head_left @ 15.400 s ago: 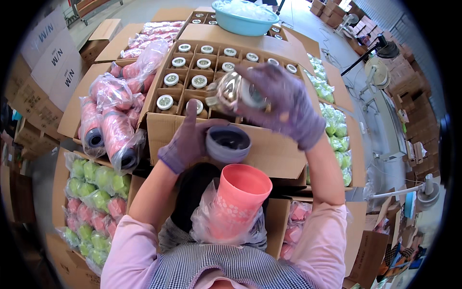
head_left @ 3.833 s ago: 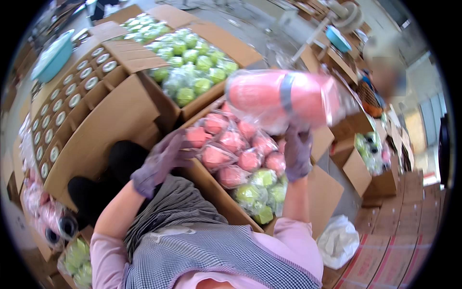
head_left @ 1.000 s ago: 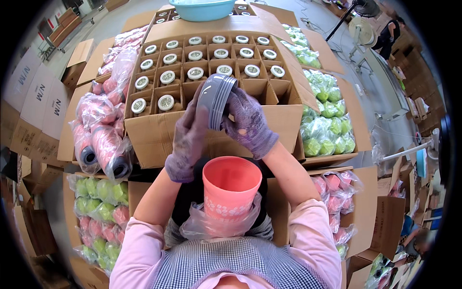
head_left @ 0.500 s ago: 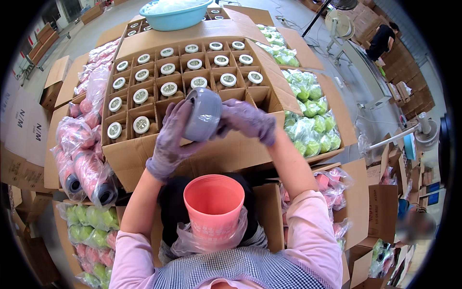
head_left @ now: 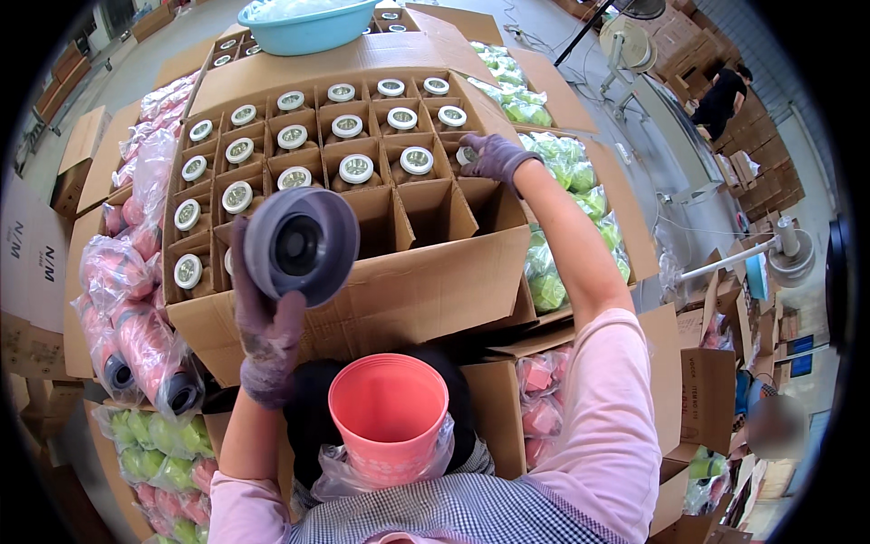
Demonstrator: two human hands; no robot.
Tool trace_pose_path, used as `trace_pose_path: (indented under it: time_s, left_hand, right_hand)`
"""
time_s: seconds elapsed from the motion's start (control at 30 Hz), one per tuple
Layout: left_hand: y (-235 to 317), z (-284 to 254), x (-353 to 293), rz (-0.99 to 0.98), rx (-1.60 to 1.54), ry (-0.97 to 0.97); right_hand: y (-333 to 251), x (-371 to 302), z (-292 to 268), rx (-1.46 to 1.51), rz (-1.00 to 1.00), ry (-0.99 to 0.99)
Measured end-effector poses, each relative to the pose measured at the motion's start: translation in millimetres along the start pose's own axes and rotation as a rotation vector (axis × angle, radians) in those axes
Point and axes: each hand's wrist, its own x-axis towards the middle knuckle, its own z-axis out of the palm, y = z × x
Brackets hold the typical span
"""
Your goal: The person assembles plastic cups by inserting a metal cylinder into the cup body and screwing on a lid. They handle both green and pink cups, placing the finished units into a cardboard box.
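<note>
Nearest to me, above my checked apron (head_left: 426, 510), a pink tumbler (head_left: 391, 451) stands mouth up between my legs, clear plastic film (head_left: 335, 471) bunched about its lower part. Just beyond it, my gloved left hand (head_left: 265, 331) is raised and grips a grey collar (head_left: 302, 247), thumb at its lower edge, fingers behind; the collar is tilted, its dark centre toward me. It is held in the air before the divided carton (head_left: 362, 304), apart from the tumbler.

My gloved right hand (head_left: 500, 161) reaches farther, over the carton's right side. Its fingers are bent at a white-rimmed lid (head_left: 467, 155); whether they have closed on it I cannot tell. Other lidded bottles (head_left: 356, 170) stand upright in the cardboard cells.

To the left of the carton lie bagged pink tumblers (head_left: 136, 313) with dark grey ends; to the right, bagged green pieces (head_left: 546, 272). Past the carton sits a light blue basin (head_left: 313, 34) of translucent film. Far off at right, a person in dark clothing (head_left: 722, 102) bends forward.
</note>
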Motion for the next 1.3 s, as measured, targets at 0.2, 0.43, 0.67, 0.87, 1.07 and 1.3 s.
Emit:
trace_pose_path:
  time_s: [0.2,0.43,0.67,0.87,1.07,1.3]
  left_hand:
    - [-6.8,9.6,-0.1,0.008,-0.046,0.035]
    - [-24.9,-6.9,13.9,-0.090,0.023,0.015]
    - [-9.7,15.4,62.6,-0.276,-0.100,-0.372]
    - [-4.0,53.9,74.1,-0.953,-1.214,-0.522]
    - [6.5,31.4,47.6,-0.564,-1.532,-0.359]
    - [14.2,21.5,10.2,-0.463,-1.296,-0.182]
  right_hand:
    - [2.9,21.3,12.5,-0.110,-0.119,0.088]
    - [8.3,2.6,-0.7,-0.024,0.003,0.247]
    - [-73.1,-121.3,-122.3,-0.274,-0.371,0.750]
    - [-156.8,-211.2,-89.8,-0.100,-0.709,1.033]
    - [-210.5,-244.2,-38.1,0.080,-0.659,0.988]
    - [-215.0,-226.7,6.2,0.300,-0.908,0.911]
